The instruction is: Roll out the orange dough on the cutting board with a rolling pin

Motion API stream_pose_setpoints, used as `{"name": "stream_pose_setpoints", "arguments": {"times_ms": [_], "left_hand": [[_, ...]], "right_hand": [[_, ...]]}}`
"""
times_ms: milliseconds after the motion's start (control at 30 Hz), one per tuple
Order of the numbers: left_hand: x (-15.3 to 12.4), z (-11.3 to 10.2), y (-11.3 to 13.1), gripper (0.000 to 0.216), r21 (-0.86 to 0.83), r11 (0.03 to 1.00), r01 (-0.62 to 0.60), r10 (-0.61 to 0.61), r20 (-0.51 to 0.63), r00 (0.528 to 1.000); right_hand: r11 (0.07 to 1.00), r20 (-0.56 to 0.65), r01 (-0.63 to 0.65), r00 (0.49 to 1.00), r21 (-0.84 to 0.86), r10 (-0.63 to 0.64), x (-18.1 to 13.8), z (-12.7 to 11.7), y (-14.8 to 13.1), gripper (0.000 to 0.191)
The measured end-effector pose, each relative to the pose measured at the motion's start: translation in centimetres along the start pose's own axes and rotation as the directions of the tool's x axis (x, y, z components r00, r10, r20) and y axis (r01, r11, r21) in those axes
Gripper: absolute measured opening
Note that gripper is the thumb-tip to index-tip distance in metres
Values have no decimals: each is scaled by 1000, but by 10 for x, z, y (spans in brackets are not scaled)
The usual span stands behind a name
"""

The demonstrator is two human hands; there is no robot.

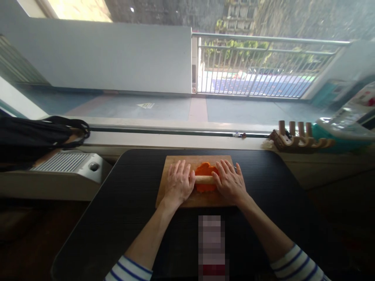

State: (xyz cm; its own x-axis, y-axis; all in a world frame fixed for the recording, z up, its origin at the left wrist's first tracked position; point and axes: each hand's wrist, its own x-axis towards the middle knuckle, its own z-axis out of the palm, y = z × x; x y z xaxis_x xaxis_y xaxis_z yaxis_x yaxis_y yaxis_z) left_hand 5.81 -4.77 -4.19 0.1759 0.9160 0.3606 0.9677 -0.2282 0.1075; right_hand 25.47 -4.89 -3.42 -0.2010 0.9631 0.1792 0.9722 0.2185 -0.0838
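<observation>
A pale wooden rolling pin (pixel 204 180) lies across a flattened orange sheet of dough or clay (pixel 206 169), whose edge is uneven. Under both sits a wooden board (pixel 187 201). My left hand (pixel 179 181) rests palm down over the pin's left end, fingers stretched forward and flat, thumb beside the pin. Over the right end, my right hand (pixel 230 180) lies the same way, its fingers extended and slightly apart. Both palms hide the pin's ends. A small metallic object pokes out beside the right fingers, too small to name.
The board is on a black table (pixel 123 218) against a window sill (pixel 164 139). Brown wooden pegs on a holder (pixel 295 136) and a teal container (pixel 331 136) stand at right. A black bag (pixel 32 136) and a white slatted unit (pixel 70 166) are at left. A pixelated patch covers the front.
</observation>
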Motion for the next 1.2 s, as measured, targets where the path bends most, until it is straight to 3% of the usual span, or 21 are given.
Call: {"name": "stream_pose_setpoints", "arguments": {"times_ms": [267, 533, 700, 833, 933, 1067, 1200], "left_hand": [[-24, -9, -4, 55, -68, 994, -87, 87, 5, 996], [-32, -15, -10, 38, -172, 968, -181, 177, -36, 984], [-33, -28, 4, 36, -148, 985, -89, 90, -1, 996], [-35, -33, 20, 41, -103, 993, 63, -67, -32, 997], [-37, -30, 29, 40, -55, 988, 145, -147, -28, 989], [-40, -24, 36, 35, 15, 990, 142, -142, 12, 990], [-39, -16, 33, 36, 42, 991, 124, -122, -35, 992]], "right_hand": [[997, -80, 74, 994, 22, -72, -14, -4, 4, 51], [997, -158, 67, 986, 44, -59, -15, -5, 20, 35], [996, -153, 82, 985, 47, -74, -2, -9, 25, 42], [989, -128, 124, 985, 84, -113, 34, -22, 25, 45], [982, -27, 163, 987, 97, -161, 62, -25, 21, 50], [968, 70, 229, 969, 99, -237, 79, -16, 14, 46], [971, 104, 194, 972, 138, -209, 79, -6, 14, 41]]}}
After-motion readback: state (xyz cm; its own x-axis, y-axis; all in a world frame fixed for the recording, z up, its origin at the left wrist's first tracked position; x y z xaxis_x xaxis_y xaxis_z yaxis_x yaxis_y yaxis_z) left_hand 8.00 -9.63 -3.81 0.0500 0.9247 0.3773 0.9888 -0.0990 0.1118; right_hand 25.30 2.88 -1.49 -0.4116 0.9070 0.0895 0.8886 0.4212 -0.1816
